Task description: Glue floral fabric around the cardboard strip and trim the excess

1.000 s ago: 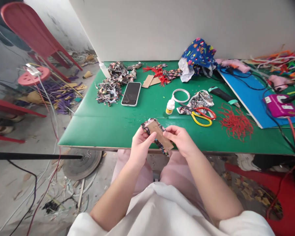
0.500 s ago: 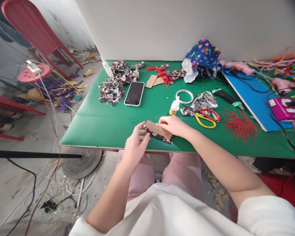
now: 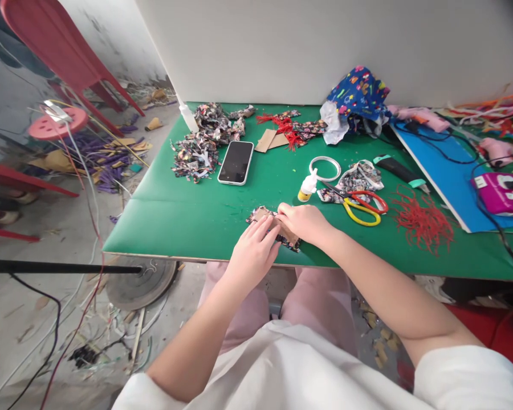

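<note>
A small rectangle of brown cardboard lies on dark floral fabric near the front edge of the green table. My left hand rests across the cardboard with its fingers stretched out, covering its middle. At the far long edge, the fingers of my right hand are closed on the fabric; their tips are partly hidden. Just beyond the right hand stands a small white glue bottle with a yellow label. Scissors with red and yellow handles lie to the right, by floral fabric scraps.
A phone and a heap of floral pieces lie on the left. Farther back are cardboard pieces and a white ring. Rightward are a cutter, red strings, a blue board and pink glue guns.
My left hand has moved right from the left end of the cardboard and now lies flat over it. My right hand stays at the far edge. The view has shifted slightly.
</note>
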Demonstrator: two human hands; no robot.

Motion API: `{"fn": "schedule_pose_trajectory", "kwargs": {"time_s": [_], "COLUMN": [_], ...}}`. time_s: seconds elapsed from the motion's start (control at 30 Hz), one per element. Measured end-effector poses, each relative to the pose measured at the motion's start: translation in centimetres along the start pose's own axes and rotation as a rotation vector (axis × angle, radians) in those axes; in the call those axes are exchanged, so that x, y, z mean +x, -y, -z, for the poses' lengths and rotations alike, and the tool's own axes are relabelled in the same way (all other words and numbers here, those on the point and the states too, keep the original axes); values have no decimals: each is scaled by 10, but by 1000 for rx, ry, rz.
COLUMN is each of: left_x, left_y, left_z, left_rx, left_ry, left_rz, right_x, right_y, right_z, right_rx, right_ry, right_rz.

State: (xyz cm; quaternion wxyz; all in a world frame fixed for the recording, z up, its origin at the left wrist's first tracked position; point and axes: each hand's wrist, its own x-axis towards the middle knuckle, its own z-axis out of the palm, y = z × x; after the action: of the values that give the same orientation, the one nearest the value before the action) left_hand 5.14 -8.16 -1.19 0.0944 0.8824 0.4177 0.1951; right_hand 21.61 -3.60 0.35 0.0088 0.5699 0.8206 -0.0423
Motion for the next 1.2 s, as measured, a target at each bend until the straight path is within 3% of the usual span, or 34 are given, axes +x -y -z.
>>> {"fn": "schedule_pose_trajectory", "kwargs": {"time_s": [0.5,0.77,0.97,1.2], "left_x": [-3,-4,-4,-2], "left_y": [-3,-10,-12,-12], "left_z": [-4,-6,-4,-3], "left_rx": [55,83,116,136], "left_ry": [-10,-11,2,26], "left_rz": [20,53,60,65], "right_x": [-3,-1,6,11], "right_y": [1,1,2,8], "right_z": [-10,-5,-5,2], "right_rx": [-79,124,253,164], "right_ry": [-87,-221,-88,27], "right_rz": [88,-39,-62,-64]}}
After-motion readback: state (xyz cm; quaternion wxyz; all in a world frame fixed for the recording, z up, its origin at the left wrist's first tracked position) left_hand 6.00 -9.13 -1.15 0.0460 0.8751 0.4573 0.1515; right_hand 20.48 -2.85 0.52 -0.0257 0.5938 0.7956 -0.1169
